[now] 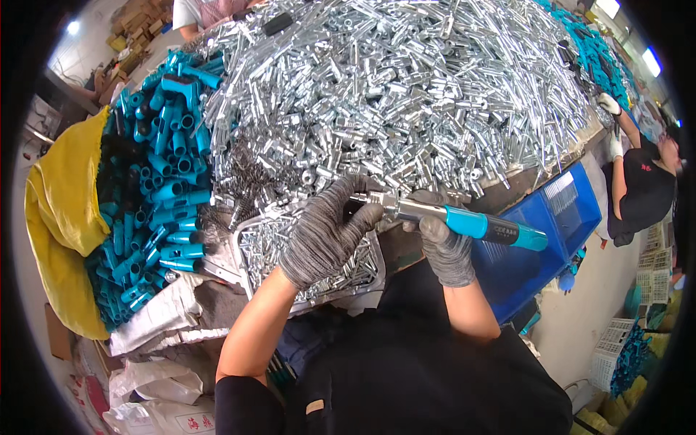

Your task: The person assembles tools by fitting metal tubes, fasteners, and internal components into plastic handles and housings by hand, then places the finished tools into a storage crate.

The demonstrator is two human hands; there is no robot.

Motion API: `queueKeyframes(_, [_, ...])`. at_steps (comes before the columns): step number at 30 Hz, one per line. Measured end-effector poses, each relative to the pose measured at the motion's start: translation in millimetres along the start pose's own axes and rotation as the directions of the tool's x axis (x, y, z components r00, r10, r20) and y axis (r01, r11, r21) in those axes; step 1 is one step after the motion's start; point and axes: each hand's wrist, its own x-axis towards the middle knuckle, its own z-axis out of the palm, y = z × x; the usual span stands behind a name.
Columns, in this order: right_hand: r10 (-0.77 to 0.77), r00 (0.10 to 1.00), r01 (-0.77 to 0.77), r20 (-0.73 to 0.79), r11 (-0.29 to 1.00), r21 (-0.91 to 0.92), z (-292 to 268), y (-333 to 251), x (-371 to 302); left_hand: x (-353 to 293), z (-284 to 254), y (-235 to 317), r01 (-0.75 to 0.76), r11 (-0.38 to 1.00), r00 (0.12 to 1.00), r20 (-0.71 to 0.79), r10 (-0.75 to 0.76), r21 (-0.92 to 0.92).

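Both hands wear grey knitted gloves. My left hand [330, 235] is closed around the silver metal end of a teal-handled tool [464, 221], its thumb and fingers at the tip. My right hand [444, 246] wraps the tool where the shiny metal shaft meets the teal handle. The tool lies nearly level, its teal and black handle pointing right and slightly down. Under my left hand stands a metal tray [243, 254] of small silver parts. A large heap of loose silver metal fittings [406, 94] covers the table beyond my hands.
Left of the heap lie many teal tubular handles [174, 188] beside a yellow sack [69, 217]. A blue plastic bin [522, 268] sits under the tool's right end. At the right, a co-worker [641, 181] in a black shirt and white gloves reaches toward the table; another person [210, 11] is at the far side.
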Motion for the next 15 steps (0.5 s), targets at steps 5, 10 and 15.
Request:
queueKeyframes(5, [0.096, 0.995, -0.092, 0.036, 0.99, -0.106, 10, -4, -4, -18, 0, 1, 0.012, 0.998, 0.998, -0.059, -0.016, -0.068])
queueKeyframes(10, [0.054, 0.986, 0.021, 0.16, 0.899, -0.438, 15, -16, -7, -33, -17, 8, 0.264, 0.962, 0.965, 0.011, -0.264, -0.066])
queueKeyframes(15, [0.144, 0.989, -0.145, 0.04, 0.989, 0.029, 33, -13, -21, -41, -14, 5, -0.35, 0.909, 0.926, -0.06, 0.372, 0.228])
